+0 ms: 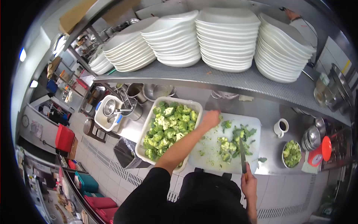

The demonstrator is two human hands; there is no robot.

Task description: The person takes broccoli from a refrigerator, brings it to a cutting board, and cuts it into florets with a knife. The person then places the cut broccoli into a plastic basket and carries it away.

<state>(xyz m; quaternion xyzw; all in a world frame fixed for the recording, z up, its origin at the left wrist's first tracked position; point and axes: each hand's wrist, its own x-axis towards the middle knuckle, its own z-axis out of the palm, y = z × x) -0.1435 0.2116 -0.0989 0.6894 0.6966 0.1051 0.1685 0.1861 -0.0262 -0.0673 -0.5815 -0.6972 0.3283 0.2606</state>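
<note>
My right hand (248, 183) grips the handle of a knife (242, 156), its blade pointing away over broccoli pieces (225, 147) and leaves on a white cutting board (209, 158). Above the board's upper left corner is my left hand (212, 118), its fingers drawn together; whatever they may hold is hidden. Left of the board, partly under my left forearm, a white plastic basket (138, 147) is full of broccoli florets (167, 128). Leafy trimmings (244, 132) lie on the board's right half.
Stacked white dishes (227, 41) fill a metal shelf (179, 76) above the counter. To the right are a cup (281, 127), a bowl of broccoli (292, 154) and a red scale (315, 157). A white tub (108, 112) with utensils stands left. Behind the shelf, another person's hand (292, 15) shows.
</note>
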